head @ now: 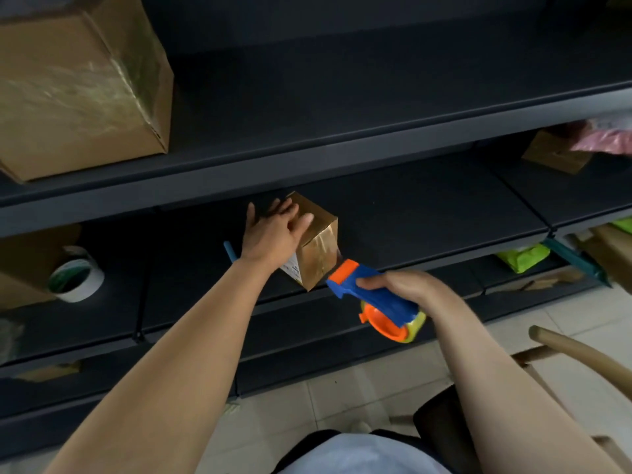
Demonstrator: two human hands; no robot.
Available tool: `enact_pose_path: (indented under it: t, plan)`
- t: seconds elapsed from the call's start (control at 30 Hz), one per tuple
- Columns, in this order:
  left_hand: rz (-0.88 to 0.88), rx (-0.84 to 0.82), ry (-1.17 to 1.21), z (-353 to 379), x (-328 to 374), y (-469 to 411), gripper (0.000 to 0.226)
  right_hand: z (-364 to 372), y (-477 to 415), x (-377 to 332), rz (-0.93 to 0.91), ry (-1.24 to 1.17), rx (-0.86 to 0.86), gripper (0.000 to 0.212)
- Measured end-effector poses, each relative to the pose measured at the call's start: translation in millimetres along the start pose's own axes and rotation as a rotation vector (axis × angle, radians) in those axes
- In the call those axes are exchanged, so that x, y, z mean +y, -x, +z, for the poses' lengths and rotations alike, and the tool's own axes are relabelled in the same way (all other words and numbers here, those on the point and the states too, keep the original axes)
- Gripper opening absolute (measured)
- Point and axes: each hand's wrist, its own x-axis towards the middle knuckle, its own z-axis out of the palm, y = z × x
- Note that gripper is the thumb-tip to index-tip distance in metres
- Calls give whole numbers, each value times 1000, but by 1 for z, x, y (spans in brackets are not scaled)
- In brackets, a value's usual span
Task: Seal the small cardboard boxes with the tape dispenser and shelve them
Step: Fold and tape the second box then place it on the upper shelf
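A small cardboard box (318, 249), glossy with tape and bearing a white label on its near-left face, sits tilted at the front edge of the middle dark shelf (427, 213). My left hand (273, 230) lies on top of it with fingers spread over the upper face. My right hand (403, 285) grips the blue handle of a blue and orange tape dispenser (372, 295), whose orange head touches the box's lower right corner. A strip of clear tape runs from the dispenser head up the box's right face.
A large taped carton (78, 83) stands on the upper shelf at left. A white tape roll (75, 275) leans against another carton on the middle shelf's left. Packages and a small box (555, 153) lie at right. A wooden chair (581, 354) stands at lower right on the tiled floor.
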Motion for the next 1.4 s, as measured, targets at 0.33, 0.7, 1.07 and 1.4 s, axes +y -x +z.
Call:
enact_pose_path:
  t: [0.33,0.7,1.07,1.4]
  plan:
    - [-40,-21,-127,8,23,3,85,21,-17,-20,-1,164,59,47]
    - [15,56,-71,12,16,20,80,24,-17,-11,-106,190,201,50]
    - [-253,-137,701,-13,-29,18,36,9,23,-61,-162,377,171,43]
    - [77,-43,-231,39,-37,14,52,38,0,-89,-209,360,205,45]
